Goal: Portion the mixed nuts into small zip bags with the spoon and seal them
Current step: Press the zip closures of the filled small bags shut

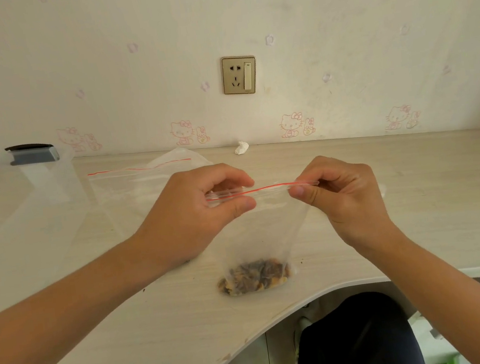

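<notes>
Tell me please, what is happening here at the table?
A person seems to be sealing a small zip bag. The left hand and the right hand each pinch one end of its red-lined top strip. A portion of nuts sits in the bottom, which rests on the table. More clear bags lie behind.

Small zip bag [258, 228]: clear plastic, red line along zip strip, upright, top strip stretched level. Left hand [194, 215] pinches one end, right hand [344, 198] pinches other. Sides taper toward bottom, which sits at table [432, 193] surface near front edge. Zip sealed or not: cannot tell.

Mixed nuts [254, 276]: brown and tan heap filling bag's bottom only.

Second zip bag [141, 182]: clear, red-lined, flat on table behind, apart.
</notes>
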{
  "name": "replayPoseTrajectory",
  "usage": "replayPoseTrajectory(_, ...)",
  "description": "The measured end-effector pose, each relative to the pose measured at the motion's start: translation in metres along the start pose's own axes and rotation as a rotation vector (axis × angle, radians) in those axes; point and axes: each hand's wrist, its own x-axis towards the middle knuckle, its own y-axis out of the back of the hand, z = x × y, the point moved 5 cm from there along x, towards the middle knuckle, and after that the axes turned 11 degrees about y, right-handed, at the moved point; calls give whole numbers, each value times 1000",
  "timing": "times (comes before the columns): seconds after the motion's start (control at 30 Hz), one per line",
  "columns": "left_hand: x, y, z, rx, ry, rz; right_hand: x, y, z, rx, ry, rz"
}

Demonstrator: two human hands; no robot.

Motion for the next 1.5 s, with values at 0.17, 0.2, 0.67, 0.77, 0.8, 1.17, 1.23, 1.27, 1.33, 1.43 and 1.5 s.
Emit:
replayPoseTrajectory(0.17,19,-15,18,174,38,-95,2,-4,-3,25,-16,-49)
replayPoseTrajectory(0.2,21,-15,20,174,40,-96,1,-2,-3,53,-41,-36)
replayPoseTrajectory(0.67,29,-30,47,305,-37,-118,0,3,-5,29,-8,-16)
replayPoseTrajectory(0.77,29,-32,46,288,-43,-143,-1,3,-4,16,-10,-24)
replayPoseTrajectory(0.8,28,-32,45,285,-34,-153,-1,3,-3,13,-12,-28)
replayPoseTrajectory(1.17,11,10,14,285,41,-106,5,7,1,16,-45,0)
replayPoseTrajectory(1.23,2,24,4,270,43,-65,8,3,2,20,-41,-12)
replayPoseTrajectory(1.27,-2,30,0,272,48,-47,9,1,3,23,-41,-18)
replayPoseTrajectory(1.33,-9,39,-7,285,55,-16,11,-4,4,28,-41,-30)
replayPoseTrajectory(1.43,-8,48,-14,295,78,24,16,-8,7,44,-47,-10)
replayPoseTrajectory(1.5,0,54,-16,291,91,46,21,-9,7,43,-48,0)
